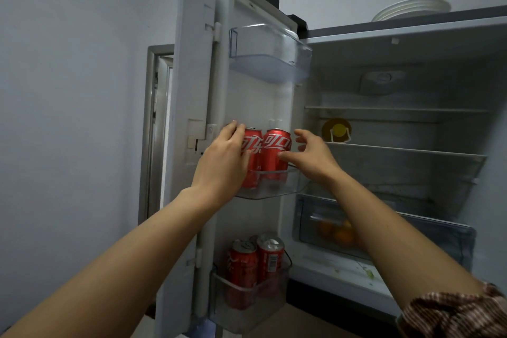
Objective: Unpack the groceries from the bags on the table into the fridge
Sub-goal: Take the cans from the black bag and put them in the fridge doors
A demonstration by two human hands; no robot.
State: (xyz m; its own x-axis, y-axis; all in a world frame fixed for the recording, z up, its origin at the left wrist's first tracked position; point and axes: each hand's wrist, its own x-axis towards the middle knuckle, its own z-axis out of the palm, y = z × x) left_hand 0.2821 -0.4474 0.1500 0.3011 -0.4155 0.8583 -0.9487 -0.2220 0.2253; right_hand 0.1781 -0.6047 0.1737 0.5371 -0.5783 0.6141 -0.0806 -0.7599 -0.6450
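Note:
The fridge door [192, 63] stands open on the left. Two red cola cans stand side by side in its middle door bin [277, 186]. My left hand [225, 159] wraps around the left can [253, 151], fingers curled over its far side. My right hand [310, 153] hovers just right of the right can [275, 153], fingers spread, thumb close to the can but apart from it. Three more cola cans [255, 261] sit in the bottom door bin [247, 299].
The top door bin [271, 49] holds nothing. Inside the fridge a yellow-lidded container [337, 131] sits on a shelf, and oranges [338, 232] lie in the crisper drawer. White plates [411, 8] are stacked on top of the fridge.

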